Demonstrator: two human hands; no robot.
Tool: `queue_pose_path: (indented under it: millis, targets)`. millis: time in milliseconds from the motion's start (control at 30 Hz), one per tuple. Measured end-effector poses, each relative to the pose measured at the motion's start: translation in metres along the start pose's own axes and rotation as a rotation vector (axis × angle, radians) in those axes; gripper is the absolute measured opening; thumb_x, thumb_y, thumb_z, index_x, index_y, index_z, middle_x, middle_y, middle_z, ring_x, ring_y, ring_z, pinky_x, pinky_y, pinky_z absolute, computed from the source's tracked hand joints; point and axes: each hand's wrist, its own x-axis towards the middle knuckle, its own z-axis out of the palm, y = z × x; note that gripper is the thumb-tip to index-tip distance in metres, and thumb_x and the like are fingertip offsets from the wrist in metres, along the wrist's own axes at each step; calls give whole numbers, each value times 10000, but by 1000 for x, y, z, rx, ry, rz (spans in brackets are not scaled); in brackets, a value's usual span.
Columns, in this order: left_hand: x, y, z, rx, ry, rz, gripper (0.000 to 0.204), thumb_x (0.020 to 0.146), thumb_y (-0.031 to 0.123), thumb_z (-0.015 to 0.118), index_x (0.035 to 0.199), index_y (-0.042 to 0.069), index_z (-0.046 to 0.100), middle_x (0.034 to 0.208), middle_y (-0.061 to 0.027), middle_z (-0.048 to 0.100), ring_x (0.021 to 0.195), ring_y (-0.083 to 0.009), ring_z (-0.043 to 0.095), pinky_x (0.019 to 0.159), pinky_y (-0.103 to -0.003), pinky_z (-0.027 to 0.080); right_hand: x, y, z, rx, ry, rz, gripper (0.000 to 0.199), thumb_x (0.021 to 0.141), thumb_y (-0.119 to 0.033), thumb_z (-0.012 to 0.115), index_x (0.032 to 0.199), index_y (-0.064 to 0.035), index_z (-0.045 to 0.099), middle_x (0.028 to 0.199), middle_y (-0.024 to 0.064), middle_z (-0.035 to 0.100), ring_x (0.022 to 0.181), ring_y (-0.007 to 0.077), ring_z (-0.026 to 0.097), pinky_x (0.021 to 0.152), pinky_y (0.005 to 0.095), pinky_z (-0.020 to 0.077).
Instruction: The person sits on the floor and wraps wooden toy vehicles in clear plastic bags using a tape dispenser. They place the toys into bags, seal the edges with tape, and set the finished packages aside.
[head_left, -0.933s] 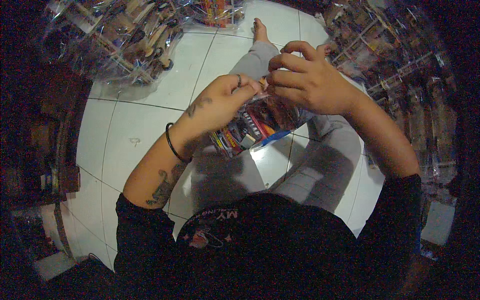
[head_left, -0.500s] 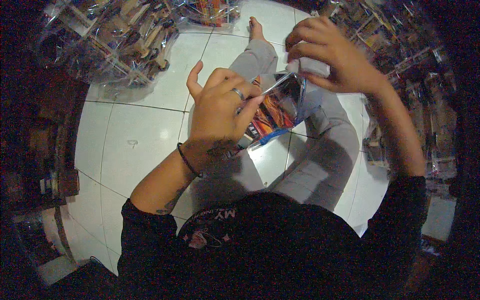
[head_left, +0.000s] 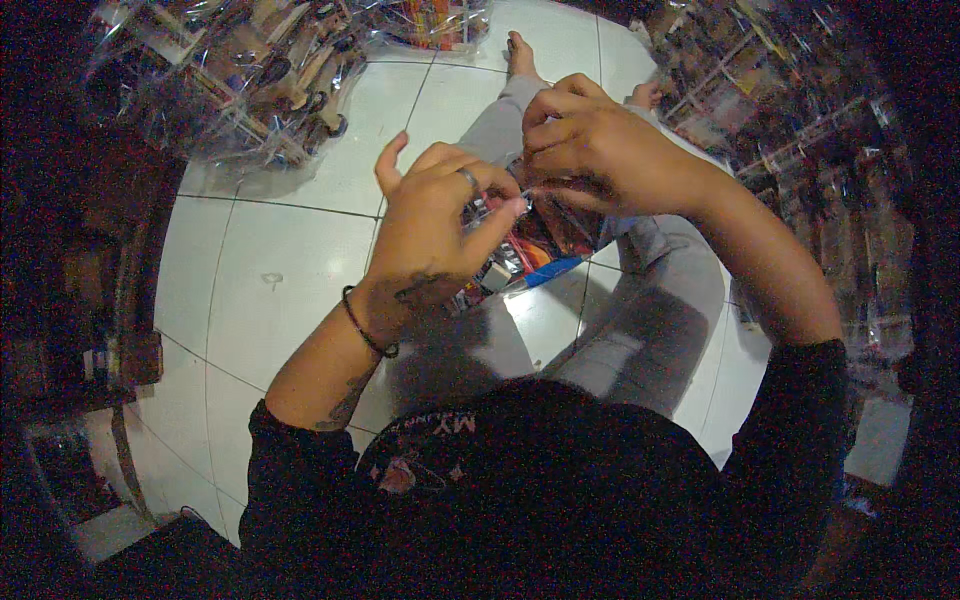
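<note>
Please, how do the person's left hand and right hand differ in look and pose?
The left hand wears a ring and, at its wrist, a dark band; the right hand shows neither. The left hand has one finger stretched outward; the right hand's visible fingers are curled. Both are at the shiny colourful packet.

Right hand [head_left: 610,155] down toward 7–8 o'clock vs half a second ago; gap to left hand [head_left: 430,220] narrowed, fingertips now near each other. Package [head_left: 543,245] face more covered. Foot [head_left: 648,96] at 1 o'clock visible again. Vs first frame: left outer finger raised toward 11.
</note>
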Motion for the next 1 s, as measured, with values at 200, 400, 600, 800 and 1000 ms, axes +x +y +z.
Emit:
queue_pose_path:
  millis: [200,400,600,800,1000]
  targets:
    - [18,-12,13,-636,-229,-323,220,862,236,591,913,31,648,882,-94,629,911,-202,574,898,-330,392,-10,-5,5,-356,109,-99,194,725,-216,614,879,-99,636,954,1,594,994,208,524,964,446,333]
    - [20,-5,6,-231,-147,-92,168,878,217,586,912,59,630,855,-30,614,937,-177,561,973,-391,326,-12,1,13,-341,37,-146,204,741,-226,575,882,-86,619,929,19,576,989,209,519,940,433,362]
    - [8,6,14,242,15,117,122,785,221,654,853,121,666,818,6,622,940,-176,553,1029,-560,115,-8,10,-22,-262,-161,-40,167,729,-194,641,827,-70,586,924,42,564,977,242,512,901,413,379]
    - [3,2,28,194,157,134,82,785,213,654,801,136,680,809,21,615,935,-162,549,1031,-545,113,-24,10,-41,-255,20,35,252,698,-189,717,901,-90,605,1029,62,566,1040,252,505,911,428,362]
    - [-8,-1,3,224,24,39,102,761,258,684,780,158,678,817,32,620,932,-152,552,1028,-526,122,-15,4,10,-178,14,31,253,703,-235,627,924,-112,650,898,-1,611,984,204,526,924,417,376]
